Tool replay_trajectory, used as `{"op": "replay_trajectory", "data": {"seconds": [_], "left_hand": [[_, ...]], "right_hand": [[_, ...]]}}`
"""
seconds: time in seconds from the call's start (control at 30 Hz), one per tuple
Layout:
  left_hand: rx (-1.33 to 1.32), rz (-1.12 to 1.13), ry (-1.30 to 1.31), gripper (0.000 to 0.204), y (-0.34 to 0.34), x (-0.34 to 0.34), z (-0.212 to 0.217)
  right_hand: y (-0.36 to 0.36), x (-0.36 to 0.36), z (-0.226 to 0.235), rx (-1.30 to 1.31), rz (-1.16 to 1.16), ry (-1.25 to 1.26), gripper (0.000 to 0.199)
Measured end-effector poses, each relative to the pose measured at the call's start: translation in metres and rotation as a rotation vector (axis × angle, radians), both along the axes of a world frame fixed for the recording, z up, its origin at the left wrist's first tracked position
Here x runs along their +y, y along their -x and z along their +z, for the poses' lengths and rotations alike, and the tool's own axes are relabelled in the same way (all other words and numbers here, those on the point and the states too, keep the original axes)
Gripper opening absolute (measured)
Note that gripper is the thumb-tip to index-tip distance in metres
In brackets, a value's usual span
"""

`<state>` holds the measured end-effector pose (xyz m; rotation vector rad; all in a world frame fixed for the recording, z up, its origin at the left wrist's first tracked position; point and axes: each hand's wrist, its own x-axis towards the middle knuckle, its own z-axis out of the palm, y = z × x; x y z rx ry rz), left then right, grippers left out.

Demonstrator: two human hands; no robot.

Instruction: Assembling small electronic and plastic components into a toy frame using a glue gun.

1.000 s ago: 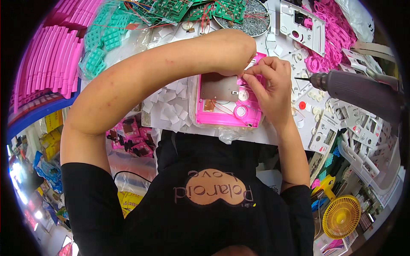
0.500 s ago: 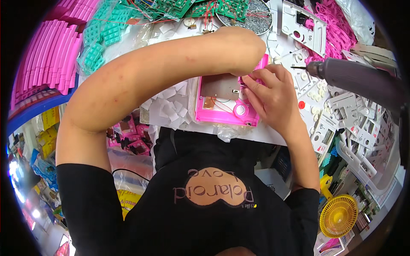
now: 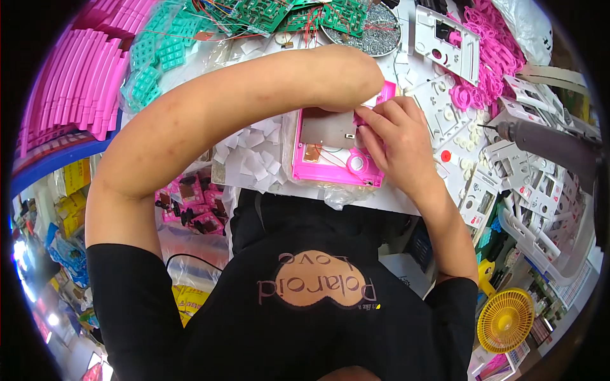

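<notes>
A pink plastic casing (image 3: 330, 174) lies in front of me, with a grey-brown flat plate (image 3: 321, 129), thin wires and a round pink ring (image 3: 358, 164) inside it. My left hand (image 3: 356, 79) is bent over the casing's far side; its fingers are hidden behind the wrist. At the casing's right side, my right hand (image 3: 400, 136) has thumb and fingers closed close together beside the plate. Whatever they pinch is too small to make out.
Green circuit boards (image 3: 267, 16) and a round tray of screws (image 3: 381, 41) lie at the back. A power screwdriver (image 3: 546, 140) hangs at the right above white panels (image 3: 508, 162). Left of the casing are white paper pieces (image 3: 257, 159), with stacked pink parts (image 3: 79, 86) beyond.
The hanging screwdriver has swung to the right and nearer to me. My left forearm has shifted slightly left. My right hand stays at the casing's right side, its fingers slightly moved.
</notes>
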<state>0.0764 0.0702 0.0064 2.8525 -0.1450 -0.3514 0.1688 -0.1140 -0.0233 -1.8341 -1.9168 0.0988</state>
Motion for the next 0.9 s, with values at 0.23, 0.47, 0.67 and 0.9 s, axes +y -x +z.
{"op": "replay_trajectory", "data": {"seconds": [0.23, 0.47, 0.67, 0.9], "left_hand": [[-0.179, 0.094, 0.045, 0.016, 0.004, -0.007, -0.023], [-0.627, 0.65, 0.623, 0.011, 0.07, -0.001, -0.014], [-0.718, 1.025, 0.542, 0.009, 0.108, -0.012, -0.026], [-0.453, 1.004, 0.312, 0.022, 0.089, 0.007, -0.02]], "right_hand": [[0.023, -0.003, 0.008, -0.177, -0.094, 0.074, 0.038], [0.004, -0.012, 0.008, 0.047, 0.027, 0.044, 0.034], [0.007, -0.008, 0.019, 0.036, 0.0, 0.072, 0.034], [0.007, -0.038, 0.024, 0.3, -0.126, -0.059, 0.029]]}}
